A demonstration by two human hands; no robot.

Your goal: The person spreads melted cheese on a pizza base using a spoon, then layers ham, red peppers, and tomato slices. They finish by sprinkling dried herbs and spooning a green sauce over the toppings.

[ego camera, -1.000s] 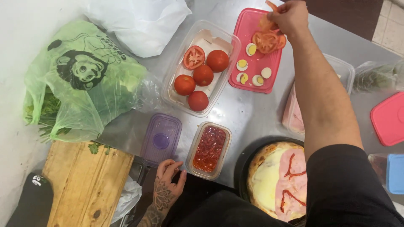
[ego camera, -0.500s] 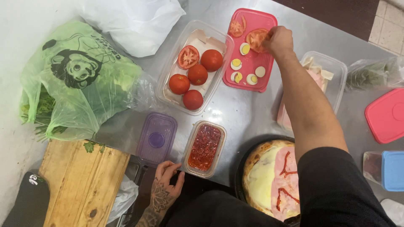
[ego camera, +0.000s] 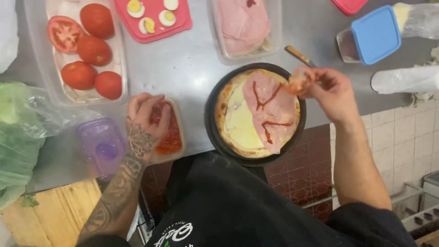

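Right hand [ego camera: 331, 89], tomato slice [ego camera: 298, 82] over pizza [ego camera: 256, 114]

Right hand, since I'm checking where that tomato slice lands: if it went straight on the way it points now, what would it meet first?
The right hand, holding a tomato slice, points left over the pan's rim. It would probably first meet the ham on the pizza, though its height above is unclear.

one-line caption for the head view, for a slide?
Right hand holds a tomato slice over the pizza; left hand reaches into the sauce tub.
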